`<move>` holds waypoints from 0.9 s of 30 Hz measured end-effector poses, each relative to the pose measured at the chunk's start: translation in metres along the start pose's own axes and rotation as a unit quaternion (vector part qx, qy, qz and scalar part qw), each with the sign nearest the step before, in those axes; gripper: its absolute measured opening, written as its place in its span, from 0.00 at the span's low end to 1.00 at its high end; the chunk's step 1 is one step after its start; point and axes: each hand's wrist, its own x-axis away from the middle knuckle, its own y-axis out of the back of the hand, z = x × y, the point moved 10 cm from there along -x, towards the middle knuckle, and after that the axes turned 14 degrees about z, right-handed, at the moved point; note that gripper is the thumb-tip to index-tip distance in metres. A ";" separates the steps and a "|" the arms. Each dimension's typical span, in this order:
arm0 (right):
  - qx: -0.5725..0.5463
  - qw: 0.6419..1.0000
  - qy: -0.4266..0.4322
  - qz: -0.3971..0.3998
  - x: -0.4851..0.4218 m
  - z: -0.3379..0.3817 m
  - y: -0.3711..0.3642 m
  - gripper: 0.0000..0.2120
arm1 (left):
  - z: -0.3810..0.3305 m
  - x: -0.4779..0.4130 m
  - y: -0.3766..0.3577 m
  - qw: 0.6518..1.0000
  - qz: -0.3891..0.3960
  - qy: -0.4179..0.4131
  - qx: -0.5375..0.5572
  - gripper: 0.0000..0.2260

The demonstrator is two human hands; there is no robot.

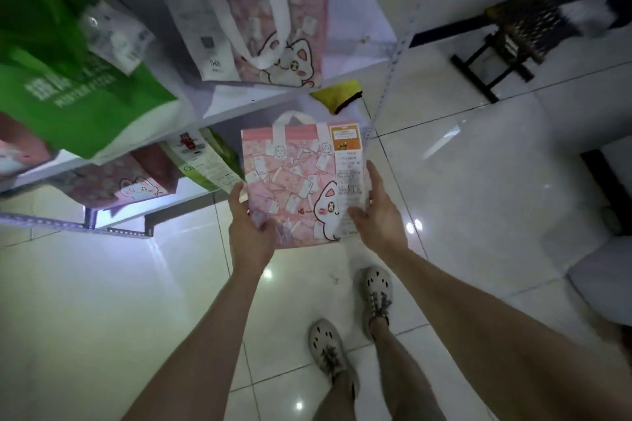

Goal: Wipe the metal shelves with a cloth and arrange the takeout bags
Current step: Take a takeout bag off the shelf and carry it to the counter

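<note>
A pink takeout bag (pixel 294 181) with a cartoon cat and a stapled receipt hangs in front of the metal shelf unit (pixel 355 58). My left hand (pixel 249 225) grips its lower left edge, and my right hand (pixel 379 212) presses flat on its right side over the receipt. A yellow cloth (pixel 337 96) lies on the lower shelf just behind the bag. On the upper shelf stand another pink cat bag (pixel 270 14) and a green bag (pixel 58 55). Lower left sit a third pink cat bag (pixel 130 181) and a green-white bag (pixel 212 161).
A shiny white tiled floor (pixel 478 181) spreads out on the right and below. A dark stool (pixel 509 44) with a patterned cushion stands at the upper right. My two feet in grey clogs (pixel 352 318) are below the bag. The perforated shelf post (pixel 393 55) runs down on the right.
</note>
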 end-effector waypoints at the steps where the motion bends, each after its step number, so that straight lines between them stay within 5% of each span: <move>1: 0.005 1.000 -0.007 0.000 0.016 0.008 0.009 0.38 | -0.013 0.013 0.003 1.000 0.012 -0.010 -0.007 0.42; 8: 0.013 0.995 -0.096 -0.002 0.093 0.033 0.089 0.34 | -0.116 0.064 -0.007 0.990 0.099 -0.089 -0.048 0.39; 27: -0.046 0.949 -0.105 -0.293 0.381 -0.024 0.380 0.32 | -0.370 0.243 -0.251 0.911 0.268 -0.293 -0.115 0.34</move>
